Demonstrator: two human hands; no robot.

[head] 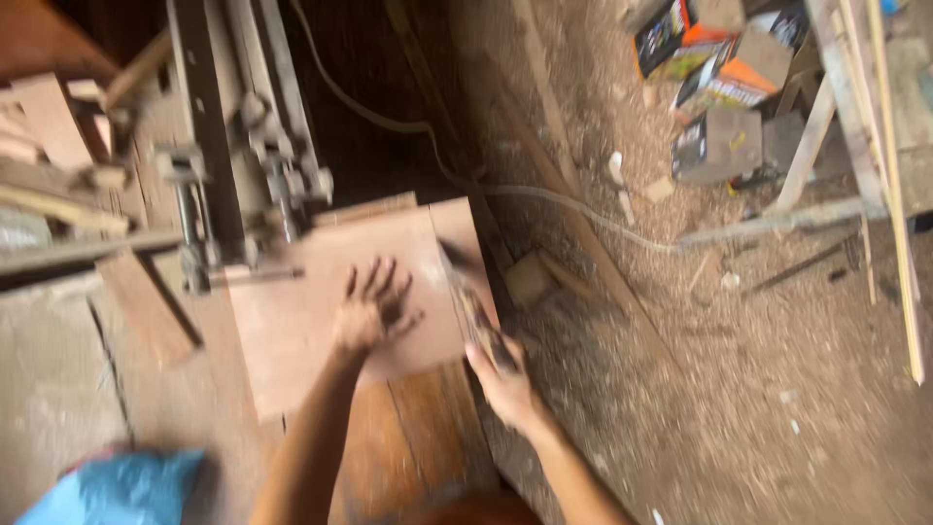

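Note:
A reddish-brown wooden board (292,321) lies flat on a workbench (428,437). My left hand (372,308) rests palm down on the board with its fingers spread. My right hand (505,374) sits at the board's right edge, closed around a long dark tool (469,301) that points up along that edge. The picture is blurred, so I cannot make out what kind of tool it is.
A metal machine with rails and clamps (243,146) stands just behind the board. Wood offcuts (58,146) pile up at the left. A hose (583,209) crosses the sawdust floor. Cardboard boxes (724,83) and timber strips (894,175) lie at the upper right. Blue cloth (121,486) shows bottom left.

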